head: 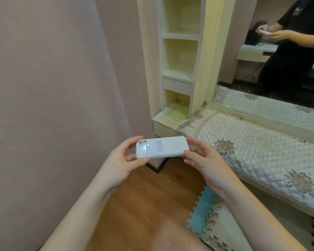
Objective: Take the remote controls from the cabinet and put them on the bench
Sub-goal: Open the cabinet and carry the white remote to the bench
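A white remote control (168, 147) lies crosswise between both my hands, its back side up, with an uncovered battery slot at its left end and a small printed label in the middle. My left hand (124, 160) grips the left end and my right hand (203, 158) grips the right end. The remote hangs over the wooden floor, in front of the cream cabinet (178, 69) with open shelves. The bench (257, 153), covered by a quilted pale pad with flower patterns, runs to the right of my hands.
A pink wall fills the left. A large mirror (272, 57) above the bench reflects a person in black holding the remote. The cabinet's lowest open shelf holds flat papers (178, 113). A blue foam mat and a quilted cushion (216, 225) lie on the floor at lower right.
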A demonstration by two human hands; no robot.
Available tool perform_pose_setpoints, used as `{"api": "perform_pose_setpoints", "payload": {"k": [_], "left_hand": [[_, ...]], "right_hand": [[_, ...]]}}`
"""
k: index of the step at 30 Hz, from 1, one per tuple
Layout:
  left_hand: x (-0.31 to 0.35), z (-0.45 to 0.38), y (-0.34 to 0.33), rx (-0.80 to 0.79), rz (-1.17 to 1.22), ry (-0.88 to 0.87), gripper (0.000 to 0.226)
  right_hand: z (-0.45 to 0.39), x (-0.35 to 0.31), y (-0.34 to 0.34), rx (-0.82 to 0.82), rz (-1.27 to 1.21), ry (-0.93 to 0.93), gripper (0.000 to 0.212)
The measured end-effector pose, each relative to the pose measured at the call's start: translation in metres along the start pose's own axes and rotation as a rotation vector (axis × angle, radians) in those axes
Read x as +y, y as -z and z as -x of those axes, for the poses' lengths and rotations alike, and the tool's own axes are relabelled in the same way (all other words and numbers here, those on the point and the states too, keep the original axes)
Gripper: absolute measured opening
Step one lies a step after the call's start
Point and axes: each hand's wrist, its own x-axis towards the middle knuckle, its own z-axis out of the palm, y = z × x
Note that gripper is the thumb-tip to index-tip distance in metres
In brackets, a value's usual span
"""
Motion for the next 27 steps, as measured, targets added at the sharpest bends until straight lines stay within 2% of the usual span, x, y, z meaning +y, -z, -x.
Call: {"api": "perform_pose_setpoints", "payload": {"k": [8,13,19,27], "left_hand": [[-0.014,-0.082,0.038,-0.155,0.024,-0.001,0.056],[-0.024,-0.129,0.030,-0.267,0.035,0.011,0.061],[-0.029,-0.188,-0.017,-0.365,0.050,0.029,0.059],[-0.018,-0.271,-0.105,-0.460,0.028,0.031,0.059]], "right_hand": [[-0.046,0.002,-0.032,0.136,0.031,-0.014,0.034],[-0.066,0.007,-0.025,0.232,0.041,-0.025,0.033],[-0.094,0.010,0.016,0.347,0.046,-0.046,0.034],[-0.146,0.016,0.104,0.465,0.026,-0.086,0.036]]}}
